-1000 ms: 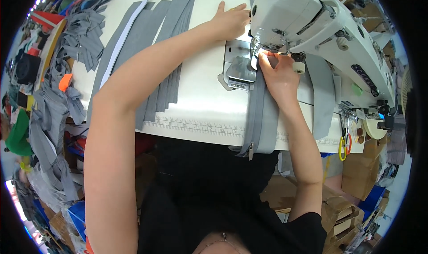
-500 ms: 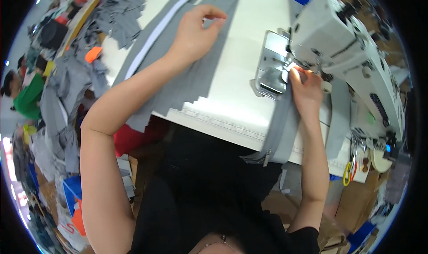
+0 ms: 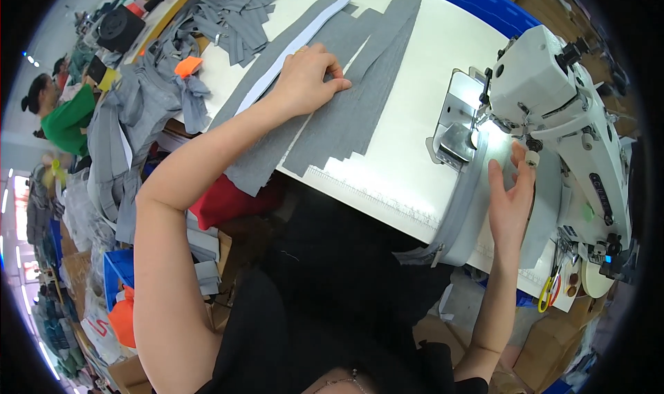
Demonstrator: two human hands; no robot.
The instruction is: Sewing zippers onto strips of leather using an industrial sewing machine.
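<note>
My left hand [image 3: 308, 81] is over the grey fabric pieces on the left of the table. Its thumb and fingers pinch the edge of a grey fabric strip [image 3: 377, 62], and a sliver of white tabletop shows beside that strip. A long white strip [image 3: 290, 52] lies along the far-left piece. Beside the needle area of a white sewing machine [image 3: 532, 76], my right hand [image 3: 512, 200] hovers open, thumb and fingers apart, with nothing in it. A grey strip with a zipper [image 3: 456, 218] runs from the needle area over the table's near edge, left of that hand.
Scissors with yellow and red handles [image 3: 550, 290] lie at the right edge. A ruler tape [image 3: 380, 202] follows the table's front. Grey scraps [image 3: 232, 21] heap at the far left. Beyond the table is a blue bin [image 3: 470, 3]. A person in green [image 3: 69, 121] is at far left.
My right hand has left the strip at the needle, opened and drawn slightly back to the right. My left hand has come down onto the grey pieces and pinched one. The whole view has shifted.
</note>
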